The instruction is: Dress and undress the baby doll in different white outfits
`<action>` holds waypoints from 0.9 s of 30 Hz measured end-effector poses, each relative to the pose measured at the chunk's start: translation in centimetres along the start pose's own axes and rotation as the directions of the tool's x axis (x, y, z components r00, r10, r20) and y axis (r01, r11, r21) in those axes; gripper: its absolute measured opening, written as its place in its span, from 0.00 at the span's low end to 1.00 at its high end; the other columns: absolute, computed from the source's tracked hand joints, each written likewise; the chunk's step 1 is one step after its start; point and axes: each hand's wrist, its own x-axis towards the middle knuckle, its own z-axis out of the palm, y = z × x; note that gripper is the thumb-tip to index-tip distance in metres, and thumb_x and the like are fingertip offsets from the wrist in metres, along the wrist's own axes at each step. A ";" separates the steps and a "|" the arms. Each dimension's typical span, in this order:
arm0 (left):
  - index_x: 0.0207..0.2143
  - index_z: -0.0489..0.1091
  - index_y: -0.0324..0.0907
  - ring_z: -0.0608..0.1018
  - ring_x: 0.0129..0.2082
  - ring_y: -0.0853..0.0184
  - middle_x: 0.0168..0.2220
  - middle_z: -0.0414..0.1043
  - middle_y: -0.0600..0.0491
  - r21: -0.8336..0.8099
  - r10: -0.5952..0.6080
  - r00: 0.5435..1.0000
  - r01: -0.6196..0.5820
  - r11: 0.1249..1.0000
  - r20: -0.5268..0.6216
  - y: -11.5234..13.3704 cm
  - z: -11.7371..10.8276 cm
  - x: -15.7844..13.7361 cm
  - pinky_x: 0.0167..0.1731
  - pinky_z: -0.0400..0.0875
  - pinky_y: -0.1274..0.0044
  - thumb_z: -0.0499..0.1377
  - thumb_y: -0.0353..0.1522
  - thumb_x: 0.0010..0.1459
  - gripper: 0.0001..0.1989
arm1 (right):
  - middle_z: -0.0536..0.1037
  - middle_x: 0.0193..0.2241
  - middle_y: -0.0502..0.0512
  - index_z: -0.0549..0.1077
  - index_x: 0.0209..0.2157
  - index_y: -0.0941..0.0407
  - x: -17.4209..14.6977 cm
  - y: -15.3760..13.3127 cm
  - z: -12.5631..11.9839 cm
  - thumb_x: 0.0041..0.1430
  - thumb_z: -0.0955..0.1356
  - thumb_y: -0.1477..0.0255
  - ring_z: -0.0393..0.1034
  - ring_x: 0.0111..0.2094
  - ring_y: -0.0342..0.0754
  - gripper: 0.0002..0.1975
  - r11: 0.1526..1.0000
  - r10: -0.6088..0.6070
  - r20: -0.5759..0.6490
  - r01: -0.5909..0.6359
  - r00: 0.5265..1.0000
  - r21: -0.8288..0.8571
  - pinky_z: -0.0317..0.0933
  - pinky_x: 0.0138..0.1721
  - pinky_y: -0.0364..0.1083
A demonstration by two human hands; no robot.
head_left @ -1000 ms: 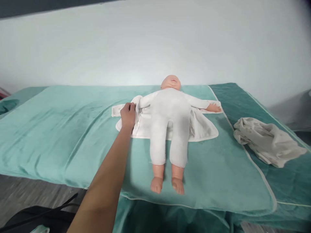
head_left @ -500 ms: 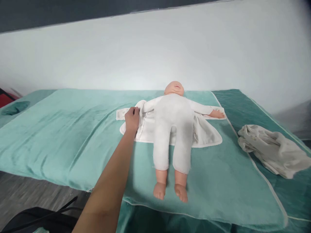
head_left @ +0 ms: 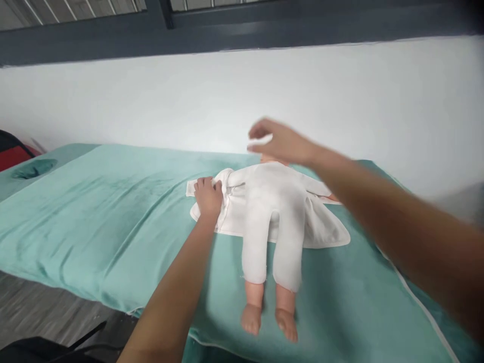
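Observation:
A baby doll (head_left: 274, 201) with a white cloth body lies on its back, its feet toward me. Spread beneath it is a white baby shirt (head_left: 325, 227), the doll's arm on the right lying along one sleeve. My left hand (head_left: 208, 196) is closed on the shirt's other sleeve, beside the doll's arm on the left; the doll's hand there is hidden. Above the doll's head, my right hand (head_left: 282, 141) hangs in the air with thumb and fingers curved apart, nothing between them. It covers most of the head.
A green sheet (head_left: 113, 217) covers the bed, with a white-edged pad under the doll. Behind the bed stands a white wall (head_left: 151, 106) below a dark window frame (head_left: 302, 25). A red and black item (head_left: 13, 151) is at the far left; grey floor (head_left: 49, 307) shows below.
My right hand has come in from the right, over the doll's head. My left hand stays at the sleeve. The view has tilted up, and my right arm now crosses where the crumpled cloth lay.

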 end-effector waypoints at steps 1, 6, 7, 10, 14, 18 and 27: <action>0.45 0.70 0.40 0.68 0.51 0.49 0.50 0.69 0.39 0.053 -0.016 1.000 0.016 0.998 0.003 0.0 0.1 0.0 0.48 0.62 0.62 0.53 0.38 0.62 0.15 | 0.72 0.54 0.59 0.69 0.54 0.57 0.0 0.6 0.5 0.57 0.71 0.60 0.67 0.53 0.55 0.26 0.999 0.008 0.049 -0.006 0.999 -0.034 0.62 0.54 0.54; 0.39 0.69 0.43 0.68 0.50 0.49 0.45 0.71 0.42 0.164 0.039 0.999 -0.043 0.986 0.027 0.3 0.2 0.3 0.44 0.62 0.62 0.52 0.36 0.63 0.08 | 0.72 0.56 0.62 0.65 0.59 0.57 0.7 2.8 4.6 0.57 0.68 0.58 0.69 0.52 0.58 0.31 0.975 0.186 0.365 -0.125 0.912 -0.185 0.62 0.49 0.51; 0.38 0.68 0.44 0.69 0.49 0.50 0.44 0.71 0.43 0.171 0.068 0.997 -0.073 0.983 0.030 0.4 0.1 0.3 0.44 0.61 0.62 0.52 0.35 0.64 0.08 | 0.74 0.54 0.61 0.67 0.57 0.55 1.1 2.6 5.1 0.56 0.68 0.57 0.71 0.49 0.58 0.30 0.970 0.197 0.420 -0.114 0.886 -0.215 0.63 0.46 0.50; 0.36 0.67 0.44 0.69 0.47 0.52 0.41 0.72 0.45 0.156 0.135 0.991 -0.137 0.978 0.023 0.7 -0.2 0.4 0.43 0.61 0.63 0.50 0.34 0.65 0.07 | 0.77 0.49 0.62 0.71 0.53 0.55 2.5 1.0 6.2 0.54 0.69 0.57 0.74 0.45 0.59 0.26 0.935 0.205 0.524 -0.007 0.827 -0.355 0.64 0.39 0.50; 0.36 0.65 0.45 0.70 0.46 0.54 0.41 0.72 0.44 0.004 0.165 0.986 -0.165 0.986 -0.009 1.3 -0.6 0.2 0.44 0.60 0.65 0.49 0.35 0.65 0.07 | 0.80 0.42 0.66 0.76 0.43 0.58 3.4 -0.8 7.0 0.53 0.70 0.58 0.75 0.41 0.62 0.21 0.892 0.205 0.535 0.069 0.820 -0.447 0.63 0.36 0.51; 0.37 0.62 0.47 0.71 0.33 0.62 0.32 0.69 0.51 -0.405 -0.006 0.994 0.050 0.913 0.108 3.0 -0.8 0.1 0.36 0.63 0.70 0.49 0.39 0.66 0.08 | 0.81 0.36 0.65 0.77 0.35 0.58 3.8 -1.4 7.2 0.54 0.68 0.58 0.76 0.36 0.59 0.17 0.891 0.190 0.530 0.082 0.826 -0.447 0.62 0.33 0.50; 0.36 0.60 0.47 0.63 0.24 0.69 0.25 0.56 0.58 -0.719 -0.161 0.961 0.275 0.638 0.224 3.7 -1.1 0.2 0.27 0.61 0.76 0.52 0.44 0.62 0.11 | 0.79 0.45 0.59 0.74 0.43 0.55 2.7 -2.4 6.8 0.60 0.62 0.69 0.73 0.42 0.52 0.13 0.949 0.080 0.383 0.047 0.920 -0.312 0.61 0.38 0.46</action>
